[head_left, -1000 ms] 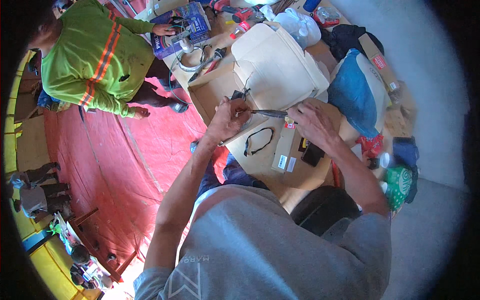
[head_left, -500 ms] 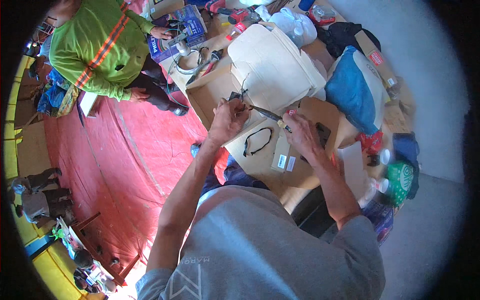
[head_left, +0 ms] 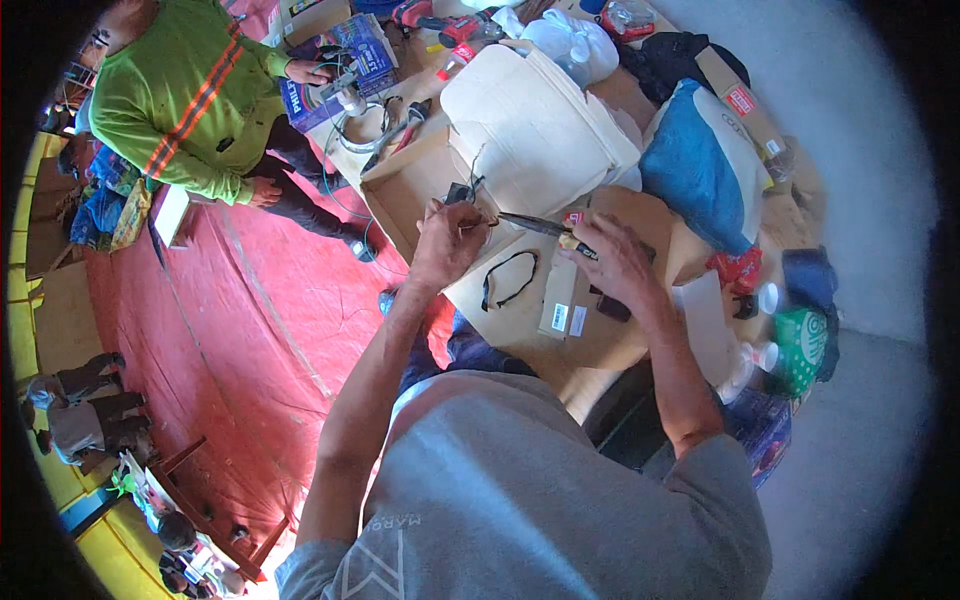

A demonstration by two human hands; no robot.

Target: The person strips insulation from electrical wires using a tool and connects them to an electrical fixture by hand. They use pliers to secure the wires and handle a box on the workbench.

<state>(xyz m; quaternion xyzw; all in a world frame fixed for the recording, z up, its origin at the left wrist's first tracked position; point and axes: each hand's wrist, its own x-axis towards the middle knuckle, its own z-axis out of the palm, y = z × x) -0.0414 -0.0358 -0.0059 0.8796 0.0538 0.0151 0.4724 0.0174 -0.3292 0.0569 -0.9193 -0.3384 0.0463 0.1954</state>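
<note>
My left hand (head_left: 447,240) is closed, its fingertips pinching a thin wire end over the near edge of the open cardboard box (head_left: 398,196). A small black block (head_left: 458,193) with a dark lead sticks up just beyond those fingers; whether it joins the wire is unclear. In my right hand (head_left: 618,262), closed round the handles, is a pair of long-nose pliers (head_left: 532,224). The tips point left and lie close to my left fingertips; contact cannot be made out. On the table below them lies a black cord loop (head_left: 512,280).
The white box lid (head_left: 520,110) stands raised behind my hands. A cardboard piece with labels (head_left: 562,305) lies by my right wrist. Farther off are a blue and white bag (head_left: 695,165), a red drill (head_left: 470,27) and cable coils (head_left: 365,130). A person in green (head_left: 180,100) stands left.
The pliers have turned in my right hand and now show a broader side of their jaws. My left fingers keep their pinch. The whole view has shifted slightly.
</note>
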